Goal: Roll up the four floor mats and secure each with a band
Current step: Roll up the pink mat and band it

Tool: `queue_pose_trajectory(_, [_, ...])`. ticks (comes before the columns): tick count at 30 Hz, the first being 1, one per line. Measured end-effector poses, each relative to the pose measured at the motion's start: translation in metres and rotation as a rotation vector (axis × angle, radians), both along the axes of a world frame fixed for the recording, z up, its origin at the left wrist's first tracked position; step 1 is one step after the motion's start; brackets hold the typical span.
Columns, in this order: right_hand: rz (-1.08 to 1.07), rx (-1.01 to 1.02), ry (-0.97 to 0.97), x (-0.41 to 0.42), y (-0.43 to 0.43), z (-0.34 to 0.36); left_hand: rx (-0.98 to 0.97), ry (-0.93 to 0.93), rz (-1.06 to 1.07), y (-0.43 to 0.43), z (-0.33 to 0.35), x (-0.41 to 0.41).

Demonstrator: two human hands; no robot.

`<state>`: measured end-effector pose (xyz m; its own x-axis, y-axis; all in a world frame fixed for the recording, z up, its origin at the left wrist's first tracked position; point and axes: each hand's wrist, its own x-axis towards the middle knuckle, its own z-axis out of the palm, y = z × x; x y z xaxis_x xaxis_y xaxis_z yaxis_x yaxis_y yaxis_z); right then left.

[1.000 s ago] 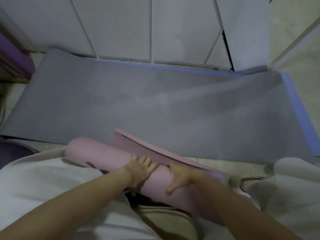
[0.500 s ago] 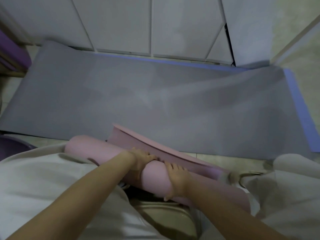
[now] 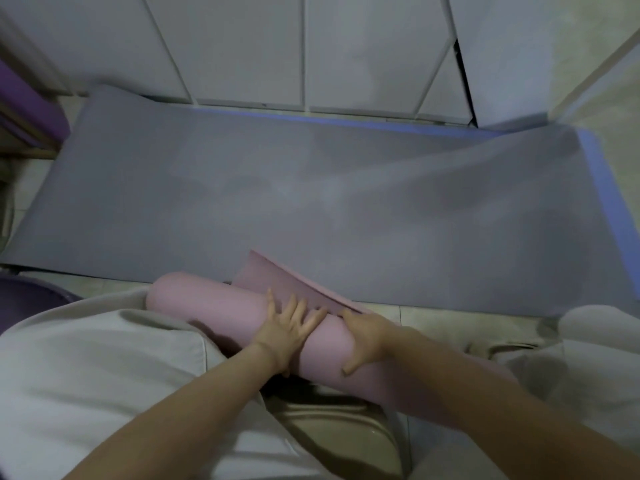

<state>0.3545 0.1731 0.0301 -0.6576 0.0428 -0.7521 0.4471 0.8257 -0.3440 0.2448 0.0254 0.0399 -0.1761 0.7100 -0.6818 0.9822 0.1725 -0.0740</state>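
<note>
1. Lap: the pink foam floor mat (image 3: 207,306), wound into a thick cylinder, lies across the person's knees, above a beige seat (image 3: 332,420).
2. Left hand (image 3: 287,329): it lies flat on the crest of the roll with its fingers straight and spread. It presses and holds nothing. Half a second ago it was curled over the far side, so it has been reset for another stroke.
3. Right hand (image 3: 367,337): just beside the left, it wraps the roll, fingers over the top and thumb on the near face, and clamps the turns tight.
4. Loose tail (image 3: 277,282): a short flap stands free on the far side of the roll, and its length has changed little over the last second. Judgement: this mat is nearly wound, and banding comes next. No band is in view.
5. Grey-blue flat mat (image 3: 311,202): it lies unrolled on the floor beyond, edged in blue, and is not yet started.
6. Far edge: a purple roll (image 3: 31,109), probably another mat, lies at the left, with white cabinet doors (image 3: 304,46) behind.
</note>
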Motion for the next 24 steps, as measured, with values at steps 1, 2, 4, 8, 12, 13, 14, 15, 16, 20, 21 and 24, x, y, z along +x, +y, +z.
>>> queue_pose_trajectory(1, [-0.018,-0.029,-0.019,-0.005,0.006,0.001,0.010,0.004,0.007,0.001,0.000,-0.001])
queue_pose_trajectory(2, [-0.037,-0.060,-0.049,-0.009,0.011,0.003,0.021,-0.002,0.019,0.001,0.001,-0.002])
queue_pose_trajectory(4, [-0.061,-0.124,-0.110,-0.019,0.018,0.006,0.046,-0.048,0.029,0.001,0.002,-0.006])
queue_pose_trajectory(8, [-0.081,-0.187,-0.192,-0.029,0.028,0.014,0.152,-0.171,0.060,-0.002,0.001,-0.018])
queue_pose_trajectory(12, [-0.101,-0.213,-0.229,-0.030,0.033,0.020,0.200,-0.224,0.039,0.004,-0.001,-0.026])
queue_pose_trajectory(13, [-0.102,-0.213,-0.233,-0.029,0.033,0.021,0.192,-0.236,0.032,0.006,-0.001,-0.026])
queue_pose_trajectory(14, [-0.098,-0.214,-0.232,-0.027,0.032,0.022,0.182,-0.252,0.028,0.010,-0.001,-0.026])
queue_pose_trajectory(15, [-0.094,-0.214,-0.224,-0.025,0.032,0.023,0.162,-0.277,0.026,0.013,-0.001,-0.026])
queue_pose_trajectory(16, [-0.089,-0.207,-0.214,-0.021,0.031,0.021,0.129,-0.313,0.029,0.016,-0.001,-0.026])
queue_pose_trajectory(20, [-0.048,-0.138,-0.151,0.009,0.016,0.014,-0.034,-0.447,0.054,0.030,-0.005,-0.027])
queue_pose_trajectory(21, [-0.043,-0.105,-0.125,0.018,0.008,0.010,-0.059,-0.469,0.055,0.034,-0.007,-0.026])
queue_pose_trajectory(24, [-0.068,-0.030,-0.057,0.035,-0.008,0.003,-0.116,-0.487,0.064,0.039,-0.011,-0.022])
